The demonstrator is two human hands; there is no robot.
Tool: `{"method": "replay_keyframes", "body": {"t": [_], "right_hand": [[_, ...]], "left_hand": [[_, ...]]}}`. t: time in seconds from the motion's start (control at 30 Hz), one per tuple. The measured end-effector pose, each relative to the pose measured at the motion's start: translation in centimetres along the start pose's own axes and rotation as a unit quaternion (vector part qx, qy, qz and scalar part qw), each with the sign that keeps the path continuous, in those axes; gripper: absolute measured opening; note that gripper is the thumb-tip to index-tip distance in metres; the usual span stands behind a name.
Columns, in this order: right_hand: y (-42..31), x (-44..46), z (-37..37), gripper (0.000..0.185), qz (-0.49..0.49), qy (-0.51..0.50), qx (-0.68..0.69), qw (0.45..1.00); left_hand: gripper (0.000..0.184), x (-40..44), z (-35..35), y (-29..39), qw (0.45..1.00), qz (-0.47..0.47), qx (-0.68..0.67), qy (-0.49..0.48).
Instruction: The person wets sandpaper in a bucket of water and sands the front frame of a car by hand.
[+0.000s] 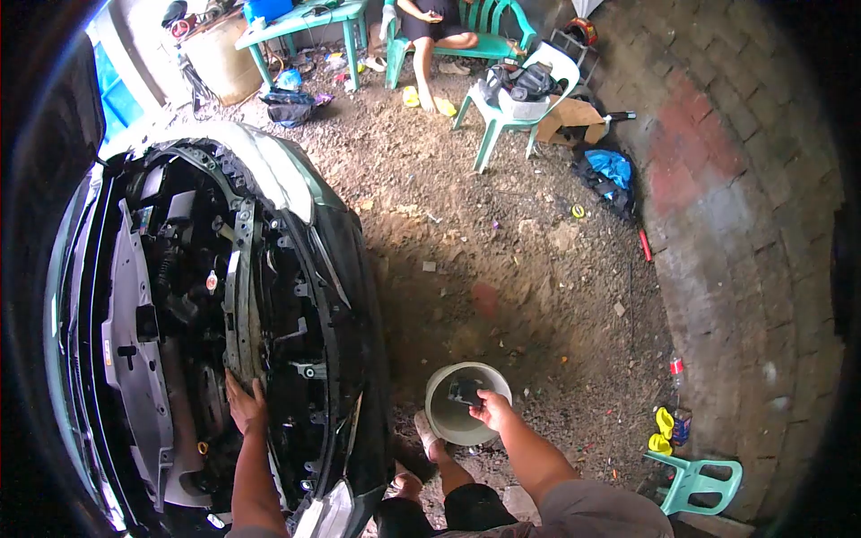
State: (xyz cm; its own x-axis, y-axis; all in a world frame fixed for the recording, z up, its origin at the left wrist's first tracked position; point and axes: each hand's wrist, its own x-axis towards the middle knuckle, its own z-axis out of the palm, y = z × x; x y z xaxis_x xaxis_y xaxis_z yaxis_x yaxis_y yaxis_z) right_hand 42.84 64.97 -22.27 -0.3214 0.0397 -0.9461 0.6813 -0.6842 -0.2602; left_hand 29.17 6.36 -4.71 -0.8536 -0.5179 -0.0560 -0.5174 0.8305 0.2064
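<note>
My left hand (247,406) lies with its fingers stretched out on the metal crossbar (242,332) at the front of a car's open engine bay. Beside that bar is the grey plastic cover (134,359), and the radiator cap (213,282) shows farther up. Over a pale round bucket (437,421) on the ground, my right hand (489,410) is closed, with a small dark object at its fingertips. What this object is I cannot make out. The inside of the bucket looks dark, and its contents are unclear.
The raised hood (63,117) is at the left. A seated person (430,31) is on a green bench (484,47) at the back. A chair (508,109) holds dark bags. A green stool (700,485) and yellow slippers (662,430) lie at right.
</note>
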Motion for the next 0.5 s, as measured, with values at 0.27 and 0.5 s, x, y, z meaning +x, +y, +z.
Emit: {"method": "replay_keyframes", "body": {"t": [0.27,0.5], "right_hand": [[0.5,-0.4,-0.5,0.023,-0.001,-0.023,0.010,1.000],[0.0,-0.1,-0.9,0.022,-0.005,-0.001,0.029,1.000]], "left_hand": [[0.085,-0.1,0.0,0.1,1.000,-0.004,0.010,0.000],[0.084,-0.3,-0.3,0.2,1.000,0.006,-0.001,0.001]]}}
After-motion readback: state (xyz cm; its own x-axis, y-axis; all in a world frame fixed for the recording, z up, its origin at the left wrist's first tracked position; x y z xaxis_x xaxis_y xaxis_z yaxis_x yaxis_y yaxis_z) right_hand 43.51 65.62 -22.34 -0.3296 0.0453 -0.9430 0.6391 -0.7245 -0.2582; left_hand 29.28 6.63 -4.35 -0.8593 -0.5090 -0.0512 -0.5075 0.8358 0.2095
